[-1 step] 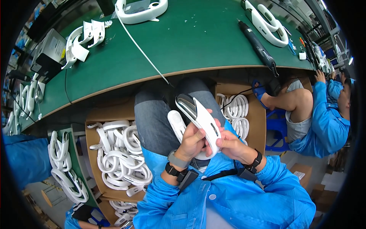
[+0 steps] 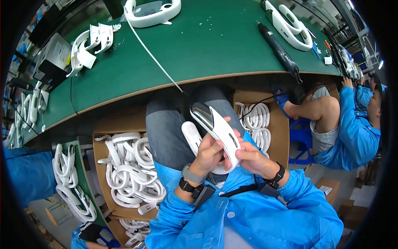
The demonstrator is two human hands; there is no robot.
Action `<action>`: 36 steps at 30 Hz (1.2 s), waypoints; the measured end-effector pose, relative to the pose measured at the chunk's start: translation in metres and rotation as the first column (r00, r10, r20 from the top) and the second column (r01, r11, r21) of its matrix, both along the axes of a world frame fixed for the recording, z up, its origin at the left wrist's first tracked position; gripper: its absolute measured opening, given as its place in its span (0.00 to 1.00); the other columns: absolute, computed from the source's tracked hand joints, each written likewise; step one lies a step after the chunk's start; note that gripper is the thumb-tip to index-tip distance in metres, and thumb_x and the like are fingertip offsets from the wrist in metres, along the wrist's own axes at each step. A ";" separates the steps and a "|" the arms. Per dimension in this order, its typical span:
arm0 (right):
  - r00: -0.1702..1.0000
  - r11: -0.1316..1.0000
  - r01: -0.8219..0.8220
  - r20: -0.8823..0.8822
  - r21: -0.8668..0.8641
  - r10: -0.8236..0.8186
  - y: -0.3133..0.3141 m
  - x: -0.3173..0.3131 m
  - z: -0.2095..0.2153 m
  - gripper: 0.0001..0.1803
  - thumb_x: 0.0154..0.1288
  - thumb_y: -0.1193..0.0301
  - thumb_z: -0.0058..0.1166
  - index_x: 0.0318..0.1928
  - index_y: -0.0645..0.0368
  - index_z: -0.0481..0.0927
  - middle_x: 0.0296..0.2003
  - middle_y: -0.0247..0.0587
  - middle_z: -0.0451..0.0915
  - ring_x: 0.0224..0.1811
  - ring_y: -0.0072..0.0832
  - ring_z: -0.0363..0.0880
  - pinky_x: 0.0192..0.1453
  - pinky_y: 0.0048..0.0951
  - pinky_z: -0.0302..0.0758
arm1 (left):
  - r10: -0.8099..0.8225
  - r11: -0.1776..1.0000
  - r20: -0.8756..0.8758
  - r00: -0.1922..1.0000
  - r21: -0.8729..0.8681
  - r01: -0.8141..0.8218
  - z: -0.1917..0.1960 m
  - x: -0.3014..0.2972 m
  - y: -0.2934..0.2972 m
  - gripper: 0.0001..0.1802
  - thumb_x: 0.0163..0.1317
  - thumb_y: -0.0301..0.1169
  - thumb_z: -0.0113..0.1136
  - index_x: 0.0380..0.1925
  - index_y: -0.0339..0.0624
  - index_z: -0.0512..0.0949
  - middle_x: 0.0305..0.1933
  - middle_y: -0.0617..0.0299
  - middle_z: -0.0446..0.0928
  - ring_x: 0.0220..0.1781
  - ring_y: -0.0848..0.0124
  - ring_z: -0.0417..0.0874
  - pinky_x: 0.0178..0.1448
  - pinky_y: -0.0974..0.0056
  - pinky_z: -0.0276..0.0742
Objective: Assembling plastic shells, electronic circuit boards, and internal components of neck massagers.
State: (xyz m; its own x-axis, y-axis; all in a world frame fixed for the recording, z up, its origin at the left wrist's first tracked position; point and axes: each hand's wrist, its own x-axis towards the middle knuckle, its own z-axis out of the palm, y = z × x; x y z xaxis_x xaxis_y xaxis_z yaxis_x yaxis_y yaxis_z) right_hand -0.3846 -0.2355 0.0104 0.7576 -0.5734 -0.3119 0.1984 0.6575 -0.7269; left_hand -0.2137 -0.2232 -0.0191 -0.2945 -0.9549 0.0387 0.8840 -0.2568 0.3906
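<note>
Over my lap I hold a white U-shaped plastic device, which looks like a neck fan, with a dark glossy panel at its far end and a small slot on its side. My left hand is closed round its inner side, thumb on the white shell. From the right, my right hand grips the near curve, its thumb pressing beside the slot. The device's other arm, rounded and finely ridged, points away to the left of my left hand. Some fingertips are hidden behind the shell.
Cardboard boxes of similar white devices stand left and right of my legs. Ahead, the green bench bears a dark electric screwdriver, a white cable and white shell parts. A co-worker sits at right.
</note>
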 end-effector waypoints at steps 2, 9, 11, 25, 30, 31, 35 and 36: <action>0.989 0.989 0.038 0.136 0.144 -0.057 -0.001 0.005 0.006 0.26 0.67 0.56 0.58 0.55 0.65 0.74 0.39 0.44 0.82 0.43 0.30 0.82 0.51 0.30 0.76 | -0.010 1.000 0.049 0.999 0.020 0.009 0.005 0.003 0.000 0.46 0.61 0.39 0.67 0.71 0.37 0.51 0.57 0.48 0.73 0.58 0.60 0.78 0.64 0.57 0.73; 0.985 0.968 0.166 -0.071 0.186 -0.155 0.004 0.004 0.009 0.27 0.68 0.56 0.57 0.57 0.63 0.72 0.41 0.42 0.81 0.45 0.28 0.82 0.52 0.30 0.77 | -0.036 0.999 0.098 0.995 0.025 0.033 0.000 0.001 0.005 0.44 0.59 0.34 0.69 0.70 0.36 0.54 0.55 0.51 0.75 0.55 0.65 0.79 0.59 0.63 0.77; 0.993 0.996 0.074 -0.094 0.048 -0.069 0.003 0.001 0.009 0.27 0.68 0.54 0.57 0.57 0.63 0.72 0.42 0.41 0.82 0.44 0.27 0.82 0.52 0.29 0.77 | -0.038 0.999 0.093 0.995 0.026 0.036 0.000 0.001 0.006 0.44 0.58 0.33 0.69 0.69 0.36 0.55 0.55 0.51 0.75 0.54 0.65 0.80 0.58 0.63 0.77; 0.990 0.992 -0.089 0.121 0.094 0.077 -0.002 0.000 0.002 0.25 0.69 0.54 0.53 0.50 0.67 0.75 0.38 0.46 0.82 0.43 0.34 0.82 0.53 0.36 0.77 | -0.002 1.000 -0.082 0.997 0.002 0.002 0.013 0.005 -0.002 0.48 0.60 0.38 0.66 0.73 0.38 0.48 0.59 0.44 0.70 0.62 0.52 0.76 0.66 0.51 0.72; 0.994 0.988 0.028 0.100 0.154 -0.044 -0.016 0.003 0.019 0.25 0.70 0.56 0.52 0.53 0.68 0.74 0.38 0.49 0.82 0.42 0.37 0.83 0.54 0.40 0.78 | -0.145 0.989 0.075 0.987 -0.032 0.147 0.003 0.012 -0.003 0.44 0.63 0.41 0.64 0.71 0.36 0.50 0.59 0.44 0.70 0.58 0.55 0.78 0.56 0.56 0.80; 0.997 0.986 0.078 -0.018 0.145 -0.076 -0.016 0.007 0.023 0.24 0.70 0.57 0.53 0.52 0.67 0.74 0.36 0.48 0.82 0.37 0.35 0.83 0.53 0.39 0.78 | -0.067 0.994 0.067 0.995 -0.078 0.073 0.002 0.007 -0.003 0.38 0.67 0.37 0.61 0.69 0.35 0.53 0.57 0.50 0.74 0.32 0.66 0.86 0.35 0.67 0.84; 1.000 0.985 0.009 -0.006 0.171 -0.008 -0.016 0.005 0.015 0.22 0.69 0.57 0.56 0.50 0.65 0.75 0.30 0.44 0.80 0.29 0.30 0.80 0.53 0.39 0.79 | 0.053 0.992 0.150 0.987 -0.120 -0.035 -0.004 0.000 -0.001 0.37 0.66 0.39 0.62 0.66 0.33 0.55 0.55 0.49 0.74 0.41 0.67 0.85 0.42 0.68 0.83; 1.000 0.985 0.010 -0.006 0.170 -0.010 -0.014 0.005 0.016 0.22 0.69 0.57 0.56 0.50 0.65 0.75 0.30 0.44 0.80 0.29 0.30 0.80 0.53 0.39 0.79 | 0.052 0.992 0.150 0.987 -0.121 -0.033 -0.008 -0.001 0.001 0.37 0.66 0.39 0.62 0.66 0.33 0.55 0.55 0.49 0.74 0.41 0.67 0.85 0.42 0.68 0.83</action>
State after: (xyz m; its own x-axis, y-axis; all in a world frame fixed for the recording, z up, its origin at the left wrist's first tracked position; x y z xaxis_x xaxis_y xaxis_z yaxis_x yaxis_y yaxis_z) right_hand -0.3796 -0.2497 0.0263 0.7502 -0.5191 -0.4095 0.2022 0.7698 -0.6054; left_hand -0.2151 -0.2224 -0.0276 -0.2648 -0.9581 0.1096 0.8208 -0.1643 0.5471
